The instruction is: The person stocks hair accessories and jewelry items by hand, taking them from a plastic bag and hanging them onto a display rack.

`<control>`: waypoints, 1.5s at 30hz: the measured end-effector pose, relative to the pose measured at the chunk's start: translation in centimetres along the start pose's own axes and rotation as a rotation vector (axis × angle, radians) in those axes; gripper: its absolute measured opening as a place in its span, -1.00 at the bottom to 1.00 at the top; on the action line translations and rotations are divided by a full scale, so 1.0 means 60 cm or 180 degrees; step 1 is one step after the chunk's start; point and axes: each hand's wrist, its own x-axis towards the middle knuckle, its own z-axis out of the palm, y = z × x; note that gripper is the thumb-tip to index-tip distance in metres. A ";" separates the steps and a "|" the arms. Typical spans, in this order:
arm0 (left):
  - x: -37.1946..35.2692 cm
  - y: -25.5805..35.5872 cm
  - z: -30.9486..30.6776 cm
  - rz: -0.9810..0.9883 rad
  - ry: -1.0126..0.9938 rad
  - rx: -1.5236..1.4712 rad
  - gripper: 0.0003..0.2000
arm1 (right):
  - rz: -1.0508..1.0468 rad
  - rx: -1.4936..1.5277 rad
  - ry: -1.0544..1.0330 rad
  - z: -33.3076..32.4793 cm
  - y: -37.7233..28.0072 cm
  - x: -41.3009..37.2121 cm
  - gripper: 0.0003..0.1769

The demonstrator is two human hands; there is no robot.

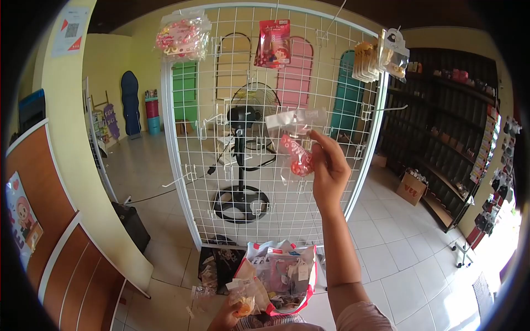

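Observation:
My right hand (330, 171) is raised in front of the white wire grid (207, 185), its fingers pinching a clear packet (298, 157) with a red and pink item inside. At the lower middle, my left hand (223, 317) holds a clear packet (243, 298) with an orange item. Beside it stands an open bag (312, 276) with red and white edges, full of packaged goods. Along the grid's top hang pink packets (182, 37), a red packet (273, 44) and several yellowish packets (365, 60).
Behind the grid stands a black fan (240, 154). Dark shelves (441, 110) and a cardboard box (411, 187) are at the right. Metal hooks stick out from the grid. A wooden counter (83, 270) is at the left, a black bag (221, 265) by the grid's foot.

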 end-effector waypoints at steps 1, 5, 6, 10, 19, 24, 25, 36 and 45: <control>-0.001 0.000 -0.001 0.0014 -0.0008 0.0050 -0.27 | 0.0140 0.0071 0.0015 0.003 0.001 0.001 -0.65; -0.008 -0.004 -0.008 0.0041 -0.0061 0.0205 -0.26 | 0.0306 0.0404 0.0261 0.022 0.017 0.011 -0.67; -0.010 -0.005 -0.010 0.0052 -0.0079 0.0244 -0.26 | 0.0375 0.0392 0.0267 0.024 0.020 0.015 -0.68; -0.021 -0.015 -0.025 0.0134 -0.0160 0.0540 -0.26 | 0.0571 0.0406 0.0335 0.031 0.035 0.019 -0.68; -0.039 -0.062 -0.062 0.0747 -0.0575 0.1878 -0.25 | 0.0665 0.0431 0.0525 0.046 0.045 -0.005 -0.68; -0.033 -0.074 -0.072 0.1075 -0.0770 0.2376 -0.24 | 0.0527 0.0399 0.0478 0.034 0.008 0.008 -0.67; -0.030 -0.070 -0.074 0.1142 -0.0799 0.2462 -0.24 | 0.0605 0.0292 0.0476 0.034 0.006 0.012 -0.68; -0.041 -0.078 -0.095 0.1558 -0.1009 0.3082 -0.23 | 0.0981 0.0743 0.0555 0.031 0.017 0.008 -0.70; -0.043 -0.082 -0.109 0.1887 -0.1087 0.3394 -0.21 | 0.0988 0.0727 0.0502 0.025 -0.003 0.024 -0.72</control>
